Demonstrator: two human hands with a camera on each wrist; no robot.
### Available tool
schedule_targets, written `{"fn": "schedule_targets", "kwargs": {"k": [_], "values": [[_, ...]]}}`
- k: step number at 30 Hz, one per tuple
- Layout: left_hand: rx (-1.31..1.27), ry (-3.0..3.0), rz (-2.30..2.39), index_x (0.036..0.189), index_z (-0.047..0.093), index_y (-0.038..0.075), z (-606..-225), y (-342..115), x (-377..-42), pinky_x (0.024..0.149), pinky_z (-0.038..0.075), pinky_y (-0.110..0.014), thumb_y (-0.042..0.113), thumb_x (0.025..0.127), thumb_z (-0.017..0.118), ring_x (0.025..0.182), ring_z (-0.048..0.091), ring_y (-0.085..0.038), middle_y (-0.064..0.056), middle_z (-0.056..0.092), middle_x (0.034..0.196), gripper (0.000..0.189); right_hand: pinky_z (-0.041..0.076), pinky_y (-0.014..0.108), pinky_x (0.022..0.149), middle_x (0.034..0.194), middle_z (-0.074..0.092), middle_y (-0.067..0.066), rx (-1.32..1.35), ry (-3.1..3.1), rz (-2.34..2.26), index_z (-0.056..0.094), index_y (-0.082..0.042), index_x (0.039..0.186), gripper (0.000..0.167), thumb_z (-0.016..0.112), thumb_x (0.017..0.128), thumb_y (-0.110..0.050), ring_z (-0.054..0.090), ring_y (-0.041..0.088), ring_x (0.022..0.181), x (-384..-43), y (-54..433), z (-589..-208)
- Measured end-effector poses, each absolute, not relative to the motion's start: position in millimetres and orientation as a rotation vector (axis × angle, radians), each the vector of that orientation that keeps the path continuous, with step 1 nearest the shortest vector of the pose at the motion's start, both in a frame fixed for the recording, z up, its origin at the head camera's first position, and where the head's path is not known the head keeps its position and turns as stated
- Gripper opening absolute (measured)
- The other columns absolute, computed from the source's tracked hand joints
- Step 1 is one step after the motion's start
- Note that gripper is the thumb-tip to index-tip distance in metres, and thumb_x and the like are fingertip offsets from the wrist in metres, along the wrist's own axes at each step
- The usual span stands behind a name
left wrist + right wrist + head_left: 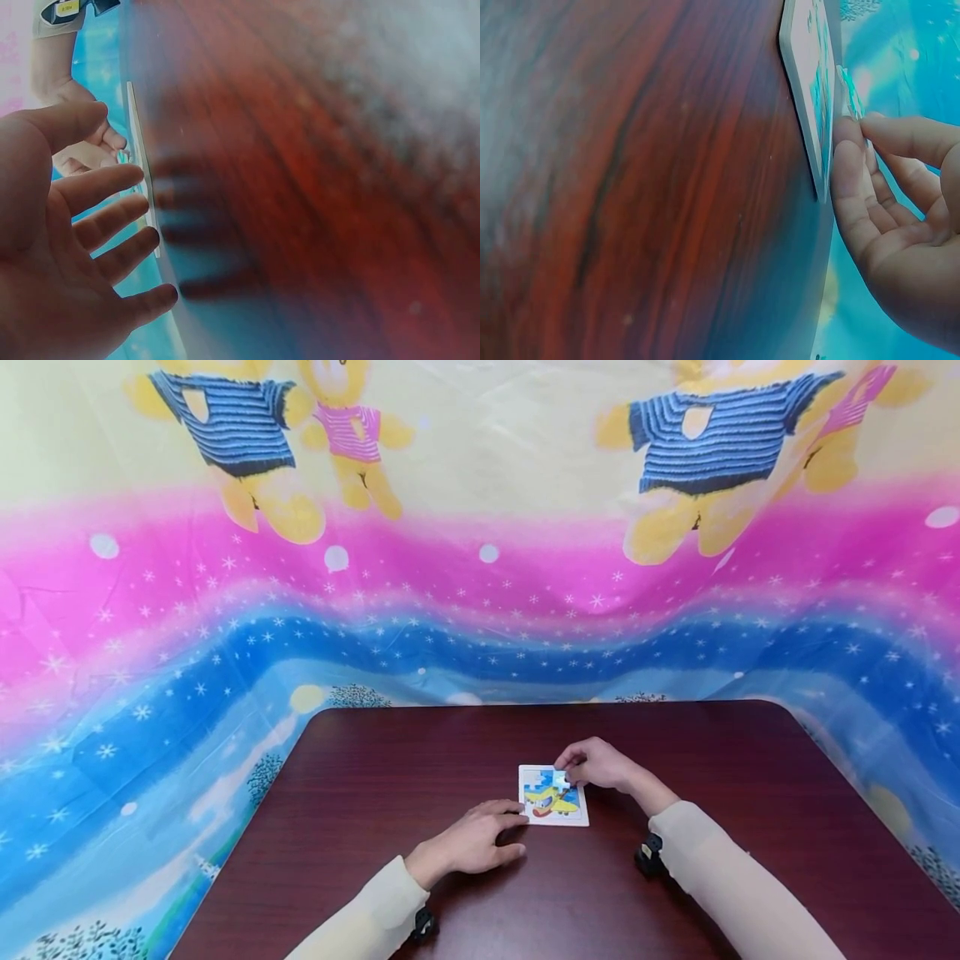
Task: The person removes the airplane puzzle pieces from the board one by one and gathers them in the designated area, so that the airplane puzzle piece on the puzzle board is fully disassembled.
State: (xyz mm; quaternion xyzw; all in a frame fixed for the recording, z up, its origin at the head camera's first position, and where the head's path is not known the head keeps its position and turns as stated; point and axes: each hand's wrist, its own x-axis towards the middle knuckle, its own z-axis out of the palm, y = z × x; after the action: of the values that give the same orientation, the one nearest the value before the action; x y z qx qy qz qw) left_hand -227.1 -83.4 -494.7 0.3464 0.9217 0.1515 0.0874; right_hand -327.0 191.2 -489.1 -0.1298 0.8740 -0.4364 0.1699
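Note:
A small square jigsaw puzzle (555,812) with a white border and a yellow airplane picture lies on the table. Between thumb and fingers my right hand (600,766) pinches a puzzle piece (850,94), held tilted close over the puzzle's upper right part. A pale piece-shaped patch shows at the puzzle's upper left. My left hand (480,837) has its fingers extended, fingertips right at the puzzle's left edge. The left wrist view shows the left hand's fingers (112,221) spread and relaxed beside the thin puzzle board (139,127).
A dark reddish-brown wooden table (360,777) with rounded far corners carries the puzzle. Behind and around it hangs a colourful curtain (480,577) printed with bears and snowflakes. Black wrist devices (648,855) sit at both sleeves.

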Motion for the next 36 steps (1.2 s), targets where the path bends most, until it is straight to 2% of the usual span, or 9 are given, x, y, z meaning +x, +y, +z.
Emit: {"fn": "schedule_targets", "kwargs": {"k": [6, 16, 22, 36], "values": [[1.031, 2.752, 0.435, 0.142, 0.058, 0.017, -493, -82, -228, 0.119, 0.036, -0.044, 0.043, 0.098, 0.058, 0.146, 0.04, -0.021, 0.0, 0.049, 0.152, 0.05, 0.061, 0.035, 0.074, 0.101, 0.071, 0.01, -0.343, 2.465, -1.263, 0.075, -0.008, 0.103, 0.018, 0.065, 0.09, 0.0, 0.068, 0.018, 0.086, -328, 199, -487], [1.042, 2.753, 0.411, 0.142, 0.058, 0.017, -494, -82, -228, 0.118, 0.038, -0.042, 0.044, 0.098, 0.057, 0.144, 0.042, -0.019, 0.001, 0.049, 0.152, 0.051, 0.061, 0.037, 0.076, 0.102, 0.07, 0.012, -0.35, 2.478, -1.248, 0.073, -0.006, 0.108, 0.02, 0.062, 0.092, -0.001, 0.065, 0.018, 0.086, -329, 219, -482], [1.035, 2.75, 0.417, 0.143, 0.057, 0.017, -493, -81, -229, 0.119, 0.035, -0.044, 0.044, 0.098, 0.057, 0.147, 0.039, -0.023, 0.001, 0.048, 0.154, 0.051, 0.061, 0.037, 0.077, 0.103, 0.069, 0.012, -0.319, 2.484, -1.251, 0.072, -0.006, 0.111, 0.021, 0.062, 0.093, -0.003, 0.064, 0.021, 0.085, -333, 233, -482], [1.026, 2.733, 0.424, 0.143, 0.056, 0.02, -495, -80, -230, 0.12, 0.034, -0.044, 0.044, 0.099, 0.057, 0.148, 0.038, -0.024, 0.002, 0.046, 0.155, 0.051, 0.056, 0.034, 0.071, 0.1, 0.068, 0.011, -0.266, 2.508, -1.213, 0.071, -0.006, 0.112, 0.021, 0.059, 0.095, -0.003, 0.062, 0.021, 0.084, -340, 252, -494]]}}
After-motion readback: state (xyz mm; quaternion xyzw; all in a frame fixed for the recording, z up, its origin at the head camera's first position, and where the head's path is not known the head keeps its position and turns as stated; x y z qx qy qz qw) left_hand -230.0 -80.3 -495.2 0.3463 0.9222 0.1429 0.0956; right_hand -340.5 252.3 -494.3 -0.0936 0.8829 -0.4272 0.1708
